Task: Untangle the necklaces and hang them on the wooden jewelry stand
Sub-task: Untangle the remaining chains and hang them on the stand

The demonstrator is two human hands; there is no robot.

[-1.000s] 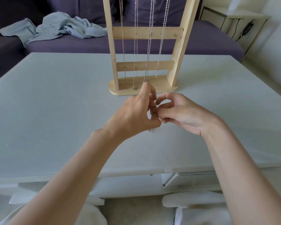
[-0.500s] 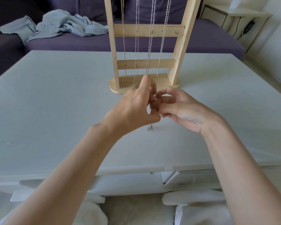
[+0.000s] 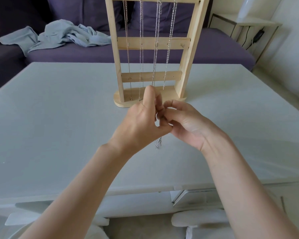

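Here, both hands meet above the pale table (image 3: 59, 118), just in front of the wooden stand (image 3: 152, 44). The left hand (image 3: 141, 121) has its fingers curled, thumb and forefinger raised and pinched together near the lower end of one hanging chain (image 3: 156, 49). The right hand (image 3: 185, 121) is curled too, its fingertips pressed against the left hand's. A short bit of silver chain (image 3: 158, 143) dangles below the two hands, so they have hold of a necklace between them; which fingers actually grip it is hidden by the left hand. Four chains hang down the stand from its top bar, past two lower crossbars. Behind the table a purple sofa (image 3: 214, 49) carries a crumpled light-blue cloth (image 3: 62, 35). A small side table (image 3: 252, 25) stands at the far right.
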